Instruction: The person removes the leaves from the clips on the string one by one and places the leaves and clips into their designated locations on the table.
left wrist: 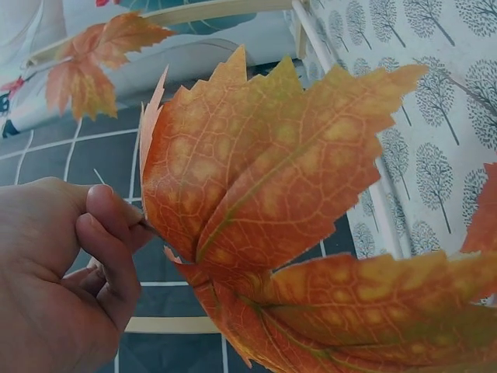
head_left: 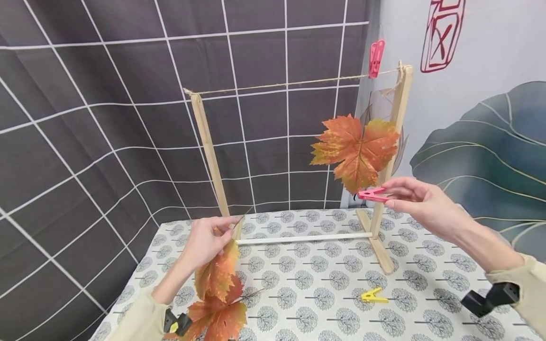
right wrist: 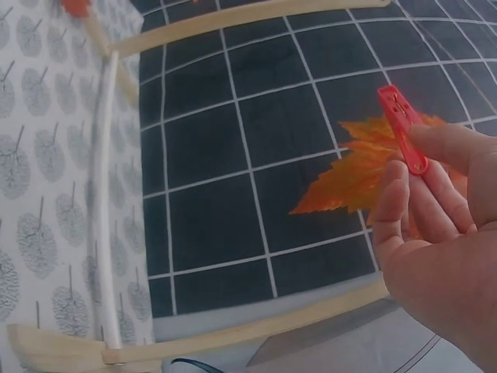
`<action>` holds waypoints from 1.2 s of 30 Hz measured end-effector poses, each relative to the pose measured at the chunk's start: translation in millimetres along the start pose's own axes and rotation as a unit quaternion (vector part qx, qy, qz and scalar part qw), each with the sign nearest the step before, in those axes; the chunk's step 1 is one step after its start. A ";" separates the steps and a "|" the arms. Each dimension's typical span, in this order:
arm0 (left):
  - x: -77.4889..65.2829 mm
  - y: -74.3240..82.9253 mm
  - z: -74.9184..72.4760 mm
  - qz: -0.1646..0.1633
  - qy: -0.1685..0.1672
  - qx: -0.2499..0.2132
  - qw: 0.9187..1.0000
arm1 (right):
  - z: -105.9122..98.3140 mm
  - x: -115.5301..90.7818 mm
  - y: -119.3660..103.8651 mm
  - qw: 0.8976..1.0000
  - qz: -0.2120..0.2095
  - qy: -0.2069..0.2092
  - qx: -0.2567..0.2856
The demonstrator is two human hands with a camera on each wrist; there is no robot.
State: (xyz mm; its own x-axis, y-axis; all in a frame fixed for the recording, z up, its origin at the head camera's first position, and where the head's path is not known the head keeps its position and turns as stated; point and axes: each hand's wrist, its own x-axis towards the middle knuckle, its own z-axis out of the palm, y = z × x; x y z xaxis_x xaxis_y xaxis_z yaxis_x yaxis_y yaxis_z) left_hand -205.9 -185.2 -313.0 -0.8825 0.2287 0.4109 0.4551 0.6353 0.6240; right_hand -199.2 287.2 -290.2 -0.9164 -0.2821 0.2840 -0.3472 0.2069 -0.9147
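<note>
My left hand pinches an orange-yellow artificial maple leaf by its stem; the blade hangs below the fingers in the head view. In front of the rack's right post, my right hand holds a pink clothespin between thumb and fingers. A second maple leaf hangs from the twine under another pink clothespin. On the tablecloth below the left hand lies a further orange-red leaf, partly covered by the held one.
A wooden rack with a left post, a right post and a white bottom bar stands on the tree-print tablecloth. A yellow clothespin lies at the front right. Behind hangs a dark checked curtain.
</note>
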 end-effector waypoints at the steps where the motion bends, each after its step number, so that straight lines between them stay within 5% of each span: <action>1: -0.7 -0.8 0.1 0.004 -0.001 0.001 1.000 | 0.2 -1.2 1.4 1.000 0.000 -0.001 0.009; 9: -7.6 -8.0 0.9 0.003 -0.011 -0.001 1.000 | 1.9 -8.2 18.7 0.998 -0.019 -0.014 0.061; 21: -14.7 -17.2 -0.8 -0.010 -0.007 0.025 1.000 | 2.1 -22.1 35.8 0.999 0.045 0.009 -0.027; 30: -22.6 -21.0 -0.7 -0.020 -0.022 0.024 0.999 | 6.9 -30.3 51.1 0.997 0.026 -0.013 0.065; 36: -26.4 -22.9 0.9 -0.025 -0.030 0.024 0.999 | 10.3 -36.4 60.3 0.997 0.045 -0.012 0.067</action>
State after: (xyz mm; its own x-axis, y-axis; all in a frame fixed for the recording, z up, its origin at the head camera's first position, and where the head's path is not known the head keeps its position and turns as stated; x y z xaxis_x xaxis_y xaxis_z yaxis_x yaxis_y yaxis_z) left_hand -193.1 -205.1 -338.7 -0.9102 0.2380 0.3390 0.4052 0.6814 0.6095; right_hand -184.7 300.3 -358.7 -0.9371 -0.2903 0.1940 -0.2329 0.1059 -0.9667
